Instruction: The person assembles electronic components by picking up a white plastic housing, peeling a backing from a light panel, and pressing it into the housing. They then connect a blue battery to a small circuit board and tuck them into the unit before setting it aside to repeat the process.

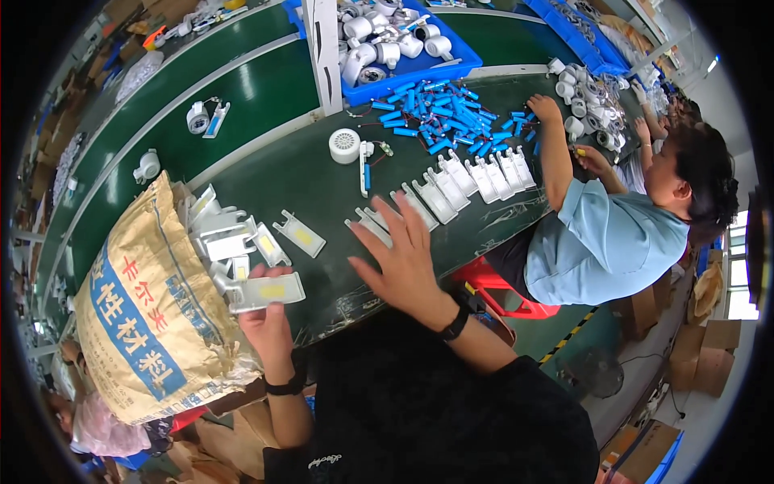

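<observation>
Between the thumb and fingers of my left hand [270, 331] is a white plastic housing [274, 291] with a yellow rectangle on its face. My right hand [403, 262] is spread, palm down, over the near end of a row of white plastic housings [435, 198] that partly overlap. It covers some of them, and whether it touches any I cannot tell. A single housing with a yellow rectangle [301, 234] lies between my hands. Beside my left hand, more housings [222, 234] spill from the mouth of a large tan sack [137, 315].
Blue battery cells [443, 113] with wires are heaped beyond the row. Behind them a blue bin [476, 64] holds white round parts. A round white part [344, 146] stands mid-table. A green conveyor [258, 89] runs behind a white post [326, 56]. A co-worker [613, 234] sits at right, reaching toward the batteries.
</observation>
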A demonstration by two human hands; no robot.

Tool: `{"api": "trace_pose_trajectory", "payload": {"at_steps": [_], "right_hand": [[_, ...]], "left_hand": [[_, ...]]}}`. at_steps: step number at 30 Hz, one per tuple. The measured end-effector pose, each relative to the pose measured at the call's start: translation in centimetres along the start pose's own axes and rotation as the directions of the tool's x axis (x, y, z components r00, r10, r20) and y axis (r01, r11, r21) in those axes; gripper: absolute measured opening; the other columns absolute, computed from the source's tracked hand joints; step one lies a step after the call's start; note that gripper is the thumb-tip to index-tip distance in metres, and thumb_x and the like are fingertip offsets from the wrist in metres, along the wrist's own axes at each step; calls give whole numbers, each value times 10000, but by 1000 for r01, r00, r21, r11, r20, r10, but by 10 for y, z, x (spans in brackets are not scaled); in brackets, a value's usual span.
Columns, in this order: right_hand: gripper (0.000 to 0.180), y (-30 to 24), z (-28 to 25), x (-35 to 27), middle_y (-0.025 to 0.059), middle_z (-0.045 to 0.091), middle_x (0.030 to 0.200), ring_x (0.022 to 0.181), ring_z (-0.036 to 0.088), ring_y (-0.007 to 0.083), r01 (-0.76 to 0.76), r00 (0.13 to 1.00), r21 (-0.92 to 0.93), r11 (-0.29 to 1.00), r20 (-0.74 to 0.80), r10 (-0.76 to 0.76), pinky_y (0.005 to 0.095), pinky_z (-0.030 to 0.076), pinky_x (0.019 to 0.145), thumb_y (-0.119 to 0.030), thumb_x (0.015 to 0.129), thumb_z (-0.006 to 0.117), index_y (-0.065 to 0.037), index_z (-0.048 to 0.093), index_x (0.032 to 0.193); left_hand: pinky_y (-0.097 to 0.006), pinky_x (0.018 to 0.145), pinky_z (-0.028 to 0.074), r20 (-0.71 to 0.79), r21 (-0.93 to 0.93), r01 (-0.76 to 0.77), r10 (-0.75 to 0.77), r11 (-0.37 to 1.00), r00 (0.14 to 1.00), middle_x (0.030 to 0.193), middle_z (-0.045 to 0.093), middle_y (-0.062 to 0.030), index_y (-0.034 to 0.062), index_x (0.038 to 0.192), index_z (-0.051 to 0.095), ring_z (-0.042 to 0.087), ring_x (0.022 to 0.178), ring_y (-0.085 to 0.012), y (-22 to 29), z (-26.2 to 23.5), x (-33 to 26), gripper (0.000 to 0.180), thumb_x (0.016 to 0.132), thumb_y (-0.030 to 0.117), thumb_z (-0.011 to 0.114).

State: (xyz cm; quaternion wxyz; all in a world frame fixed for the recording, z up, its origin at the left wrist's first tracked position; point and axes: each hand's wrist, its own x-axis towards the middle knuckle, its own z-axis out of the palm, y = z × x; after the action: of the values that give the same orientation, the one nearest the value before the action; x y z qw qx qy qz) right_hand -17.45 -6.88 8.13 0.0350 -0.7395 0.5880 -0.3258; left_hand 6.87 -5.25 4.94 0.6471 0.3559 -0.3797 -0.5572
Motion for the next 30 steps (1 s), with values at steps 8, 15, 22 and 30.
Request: {"api": "trace_pose_trajectory", "payload": {"at_steps": [8,15,22,30], "right_hand": [[512,43,58,2,142,264,1649,1524,169,442,79,987,-280,957,158,-35,683,138,1164,-356,896,718,-298,597,1390],[460,71,47,-4,175,260,1637,1504,194,465,-44,992,-390,920,95,88,709,172,1139,-342,946,654,-307,590,1399],[443,90,41,-7,178,292,1621,1492,231,458,-92,991,-422,902,53,126,706,214,1124,-346,957,638,-301,600,1396],[445,113,28,-6,176,332,1604,1493,257,425,-122,990,-451,884,3,138,673,209,1145,-345,964,628,-300,596,1406]], "left_hand": [[-408,1069,485,131,175,198,-222,964,966,1314,640,-193,-43,1423,486,628,1224,-280,-28,2,-10,544,913,-30,674],[-390,1054,492,87,135,230,-243,964,966,1297,647,-183,-55,1430,473,635,1204,-260,-53,-11,-13,559,921,6,696],[-387,1043,500,87,182,232,-251,955,964,1290,648,-185,-56,1436,469,636,1198,-255,-55,-12,-13,556,929,14,688],[-403,1032,514,73,82,221,-227,972,971,1301,637,-234,-43,1494,389,663,1150,-289,-55,-10,-10,617,943,21,658]]}}
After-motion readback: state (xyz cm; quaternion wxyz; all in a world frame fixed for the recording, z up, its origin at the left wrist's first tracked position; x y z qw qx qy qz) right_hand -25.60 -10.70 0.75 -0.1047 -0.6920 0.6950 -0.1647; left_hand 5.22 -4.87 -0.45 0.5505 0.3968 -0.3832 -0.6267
